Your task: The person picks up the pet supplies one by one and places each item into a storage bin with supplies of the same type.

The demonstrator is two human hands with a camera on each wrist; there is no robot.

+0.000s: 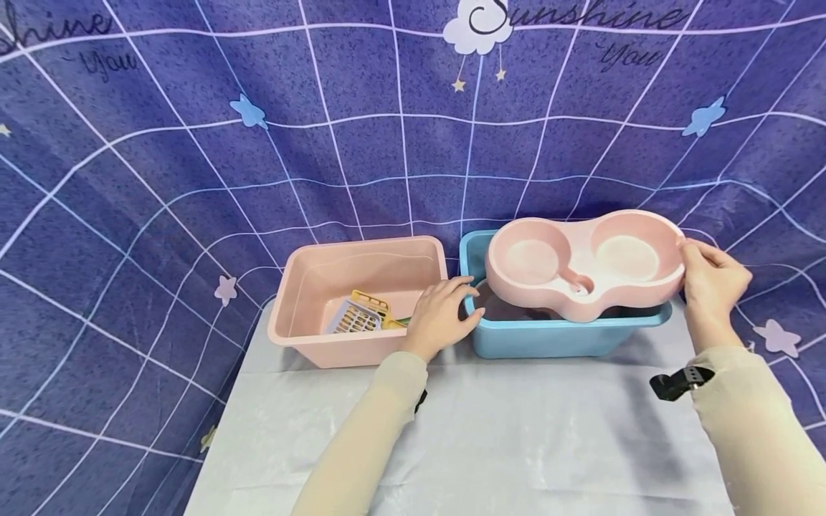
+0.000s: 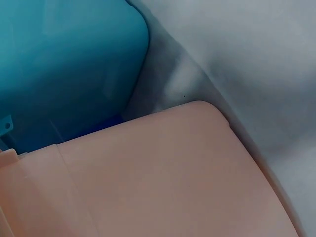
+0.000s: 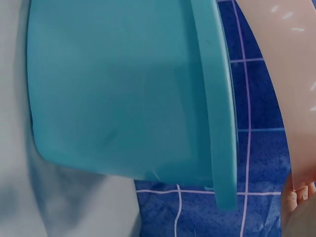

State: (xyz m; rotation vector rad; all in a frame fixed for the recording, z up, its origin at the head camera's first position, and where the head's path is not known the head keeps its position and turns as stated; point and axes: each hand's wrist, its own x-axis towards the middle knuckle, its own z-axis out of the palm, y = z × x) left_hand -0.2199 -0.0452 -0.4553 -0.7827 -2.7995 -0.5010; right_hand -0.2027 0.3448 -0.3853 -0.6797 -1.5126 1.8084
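My right hand point(image 1: 713, 287) pinches the right end of a pink double pet bowl point(image 1: 581, 251), which is held over a blue plastic bin point(image 1: 548, 340). In the right wrist view, fingertips curl at the edge of the bowl point(image 3: 291, 98), beside the bin's rim. My left hand point(image 1: 442, 315) reaches between the blue bin and a pink plastic bin point(image 1: 368, 351), its fingers loosely extended near the blue bin's left rim. The left wrist view shows both bins' outer walls, but not the hand. A grey item point(image 1: 500, 307) is partly hidden under the bowl.
Inside the pink bin lie a pale slotted litter scoop point(image 1: 355, 317), a yellow slotted scoop point(image 1: 369, 301) and a green piece partly behind my left hand. Both bins stand on a white-covered table point(image 1: 516, 430) against a blue patterned curtain point(image 1: 361, 165).
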